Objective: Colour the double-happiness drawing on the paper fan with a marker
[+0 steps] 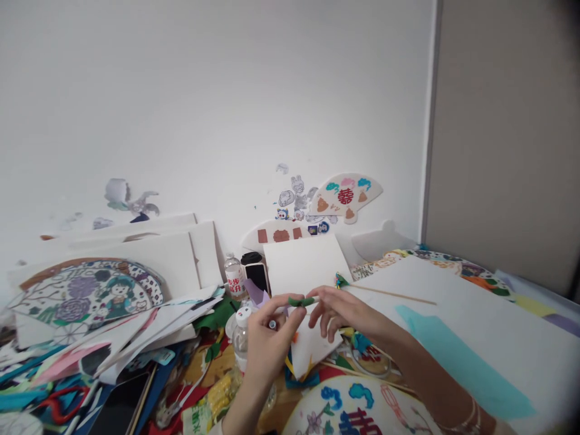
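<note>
Both my hands are raised over a cluttered craft table. My left hand (pixel 266 341) and my right hand (pixel 341 313) pinch the two ends of a small green rolled strip (pixel 302 301) between thumb and fingertips. The strip lies roughly level between them. Under the hands lie a white folded paper (pixel 312 350) and yellow and blue scraps. A thin wooden stick (pixel 394 295) with a small coloured tip lies just right of my right hand.
A pile of papers, felt scraps and a decorated round fan (pixel 90 293) fills the left. Two plastic bottles (pixel 234 277) and a black cup (pixel 254 269) stand behind the hands. A white sheet with a teal strip (pixel 457 356) lies right. A painted fan (pixel 357 414) lies near me.
</note>
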The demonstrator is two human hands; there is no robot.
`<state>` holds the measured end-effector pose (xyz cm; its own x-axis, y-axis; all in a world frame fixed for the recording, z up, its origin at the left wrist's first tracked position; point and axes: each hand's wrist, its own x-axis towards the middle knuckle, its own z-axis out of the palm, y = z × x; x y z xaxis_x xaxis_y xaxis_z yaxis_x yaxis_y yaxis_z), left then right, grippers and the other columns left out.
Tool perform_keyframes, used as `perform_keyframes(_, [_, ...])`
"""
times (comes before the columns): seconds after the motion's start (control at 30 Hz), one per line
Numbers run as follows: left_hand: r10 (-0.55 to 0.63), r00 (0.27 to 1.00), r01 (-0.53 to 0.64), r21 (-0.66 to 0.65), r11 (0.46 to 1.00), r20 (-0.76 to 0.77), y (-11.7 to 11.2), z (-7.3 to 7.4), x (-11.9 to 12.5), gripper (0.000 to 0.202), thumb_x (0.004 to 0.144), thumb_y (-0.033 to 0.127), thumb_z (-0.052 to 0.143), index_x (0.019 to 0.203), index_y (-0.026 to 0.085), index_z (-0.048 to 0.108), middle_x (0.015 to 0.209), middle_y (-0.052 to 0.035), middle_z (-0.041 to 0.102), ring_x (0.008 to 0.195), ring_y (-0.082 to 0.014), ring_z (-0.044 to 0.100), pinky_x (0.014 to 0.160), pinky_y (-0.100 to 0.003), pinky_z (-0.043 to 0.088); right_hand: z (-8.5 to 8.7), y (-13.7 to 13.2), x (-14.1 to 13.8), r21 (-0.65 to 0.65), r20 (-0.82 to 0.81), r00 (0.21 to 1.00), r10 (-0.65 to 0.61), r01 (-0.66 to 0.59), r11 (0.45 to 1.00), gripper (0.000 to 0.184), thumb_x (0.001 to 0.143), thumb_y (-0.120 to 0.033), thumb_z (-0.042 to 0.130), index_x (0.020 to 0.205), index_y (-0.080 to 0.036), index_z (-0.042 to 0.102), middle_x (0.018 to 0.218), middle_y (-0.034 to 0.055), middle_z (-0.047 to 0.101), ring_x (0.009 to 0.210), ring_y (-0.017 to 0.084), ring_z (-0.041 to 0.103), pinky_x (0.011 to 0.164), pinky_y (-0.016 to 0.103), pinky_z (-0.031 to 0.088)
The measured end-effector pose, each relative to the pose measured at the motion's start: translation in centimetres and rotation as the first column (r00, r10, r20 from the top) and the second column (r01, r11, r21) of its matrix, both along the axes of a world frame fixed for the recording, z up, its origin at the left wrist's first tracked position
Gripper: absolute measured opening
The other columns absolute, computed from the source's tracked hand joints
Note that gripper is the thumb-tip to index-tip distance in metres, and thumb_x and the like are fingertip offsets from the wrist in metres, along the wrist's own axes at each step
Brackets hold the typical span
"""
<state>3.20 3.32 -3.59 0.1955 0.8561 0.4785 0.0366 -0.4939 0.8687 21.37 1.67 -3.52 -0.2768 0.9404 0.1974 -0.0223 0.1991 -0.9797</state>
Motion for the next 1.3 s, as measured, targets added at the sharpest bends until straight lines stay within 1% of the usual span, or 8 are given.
perform_keyframes(0.27, [-0.065, 0.993, 0.066, 0.011, 0.998, -0.097, -0.2, 0.2, -0.4, 0.028, 0.078, 0.039, 0.062, 0.096, 0.018, 0.068, 0.066, -0.0023, 0.065, 0.054, -0.0106, 0.053, 0.053, -0.02, 0.042, -1.6, 0.2, -2.1, -0.124, 0.094, 0.952, 0.291, -0.279, 0.952, 0.037, 0.086, -0.044, 0.049, 0.111, -0.016, 0.049, 0.083, 0.0077, 0.069, 0.052, 0.011, 0.061, 0.044, 0.019, 0.044])
perform_keyframes(0.43, [-0.16, 0.975, 0.154, -0.05, 0.987, -0.152, -0.7, 0.4, 0.2, 0.029, 0.079, 0.037, 0.06, 0.093, 0.016, 0.072, 0.083, -0.0073, 0.069, 0.062, -0.0117, 0.053, 0.053, -0.02, 0.041, -1.9, 0.2, -2.1, -0.099, 0.184, 0.897, 0.403, -0.391, 0.915, 0.048, 0.086, -0.058, 0.044, 0.091, -0.013, 0.058, 0.067, 0.0044, 0.065, 0.046, 0.007, 0.053, 0.045, 0.018, 0.04])
perform_keyframes(0.53, [-0.212, 0.968, 0.196, -0.121, 0.973, -0.135, -0.6, 0.6, 0.1, 0.03, 0.078, 0.038, 0.062, 0.091, 0.014, 0.073, 0.08, -0.0087, 0.069, 0.061, -0.0106, 0.05, 0.051, -0.019, 0.036, -1.2, -0.2, -1.6, -0.142, 0.267, 0.779, 0.567, -0.55, 0.823, 0.057, 0.081, -0.066, 0.044, 0.08, -0.011, 0.061, 0.056, 0.0005, 0.059, 0.043, 0.005, 0.046, 0.047, 0.018, 0.039])
perform_keyframes(0.67, [-0.348, 0.935, 0.323, -0.237, 0.916, -0.07, -0.1, 0.5, -0.3, 0.037, 0.075, 0.045, 0.065, 0.089, 0.012, 0.073, 0.07, -0.0074, 0.064, 0.045, -0.003, 0.028, 0.041, -0.019, 0.019, 0.0, -0.9, -1.2, -0.246, 0.328, 0.548, 0.77, -0.737, 0.629, 0.064, 0.074, -0.07, 0.047, 0.085, -0.01, 0.066, 0.057, -0.0008, 0.054, 0.047, 0.006, 0.046, 0.051, 0.019, 0.039])
perform_keyframes(0.73, [-0.431, 0.901, 0.404, -0.285, 0.869, -0.038, 0.0, 0.4, -0.5, 0.04, 0.074, 0.047, 0.066, 0.091, 0.011, 0.073, 0.066, -0.0058, 0.061, 0.043, -0.0013, 0.023, 0.041, -0.019, 0.014, 0.3, -1.0, -1.1, -0.264, 0.329, 0.494, 0.805, -0.77, 0.581, 0.065, 0.074, -0.07, 0.047, 0.09, -0.01, 0.065, 0.061, -0.0006, 0.054, 0.051, 0.007, 0.047, 0.053, 0.019, 0.039])
perform_keyframes(1.07, [-0.576, 0.818, 0.544, -0.336, 0.769, 0.008, 0.3, 0.2, -0.6, 0.034, 0.076, 0.041, 0.067, 0.093, 0.013, 0.072, 0.058, 0.0011, 0.047, 0.043, 0.0, 0.023, 0.042, -0.018, 0.013, -0.4, 0.0, -0.6, -0.254, 0.306, 0.427, 0.851, -0.825, 0.505, 0.068, 0.079, -0.069, 0.043, 0.095, -0.006, 0.063, 0.06, 0.0018, 0.055, 0.052, 0.008, 0.049, 0.054, 0.02, 0.043])
perform_keyframes(1.2, [-0.58, 0.814, 0.552, -0.314, 0.773, 0.003, 0.3, -0.1, -0.4, 0.035, 0.079, 0.043, 0.063, 0.097, 0.013, 0.069, 0.062, 0.0008, 0.049, 0.043, -0.0001, 0.024, 0.042, -0.018, 0.015, -0.8, 0.2, -0.4, -0.233, 0.334, 0.449, 0.829, -0.813, 0.534, 0.072, 0.08, -0.071, 0.04, 0.096, -0.004, 0.062, 0.061, 0.0034, 0.056, 0.049, 0.008, 0.048, 0.05, 0.02, 0.04])
perform_keyframes(1.3, [-0.555, 0.831, 0.526, -0.279, 0.803, -0.03, 0.0, 0.1, -0.2, 0.036, 0.082, 0.045, 0.058, 0.093, 0.012, 0.068, 0.051, 0.0051, 0.037, 0.043, -0.0021, 0.024, 0.042, -0.017, 0.017, -1.0, 0.2, -0.3, -0.208, 0.395, 0.489, 0.778, -0.777, 0.594, 0.076, 0.079, -0.074, 0.036, 0.096, -0.004, 0.061, 0.061, 0.0034, 0.055, 0.049, 0.009, 0.047, 0.051, 0.021, 0.041])
